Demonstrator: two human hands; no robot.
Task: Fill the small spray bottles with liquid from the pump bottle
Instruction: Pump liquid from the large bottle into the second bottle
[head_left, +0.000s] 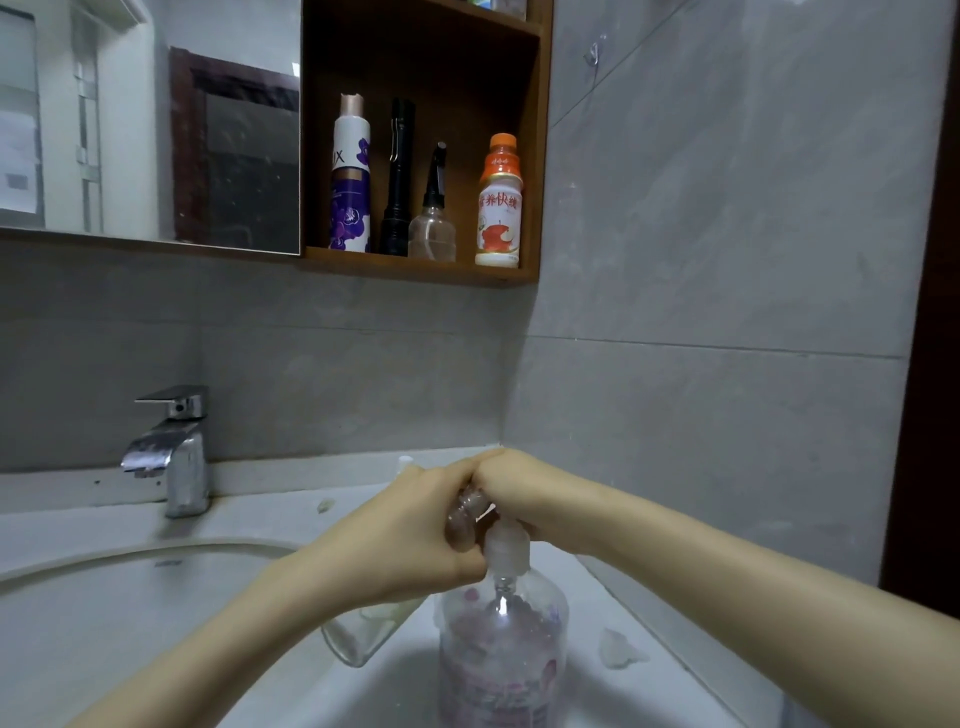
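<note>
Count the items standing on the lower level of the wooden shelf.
4, left to right: a purple-and-white bottle, a black flashlight, a clear spray bottle, an orange-capped drink bottle. Anything behind them would be hidden.

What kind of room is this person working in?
Most likely a home bathroom: a white sink with a chrome faucet, a wall mirror above it, and a wooden shelf holding toiletry bottles against grey tiles.
</note>
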